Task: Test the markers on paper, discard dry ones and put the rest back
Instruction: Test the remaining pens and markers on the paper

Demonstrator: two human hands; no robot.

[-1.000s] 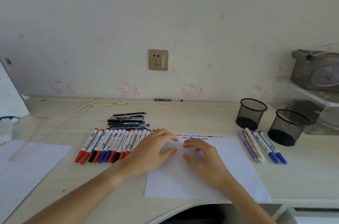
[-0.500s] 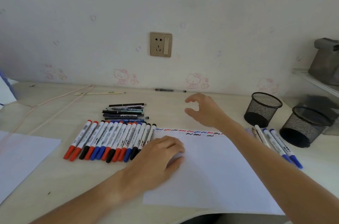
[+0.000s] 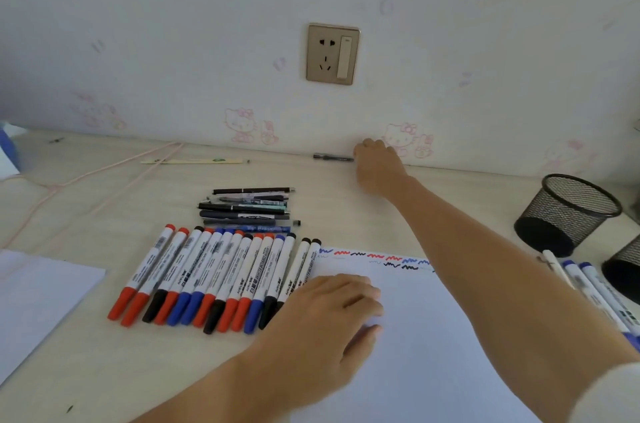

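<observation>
Our right hand [image 3: 377, 163] is out at the wall, fingers curled over the right end of the dark pen [image 3: 333, 157], which lies along the wall. Grip uncertain. Left hand [image 3: 332, 315] presses flat on the paper [image 3: 433, 336].

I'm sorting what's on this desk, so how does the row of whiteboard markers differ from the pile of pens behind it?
The whiteboard markers are thick, white-barrelled, with red, blue or black caps; the pens are thin and mostly dark. The markers lie slanted toward the person; the pens lie crosswise. Both groups lie flat on the desk, packed side by side.
</observation>
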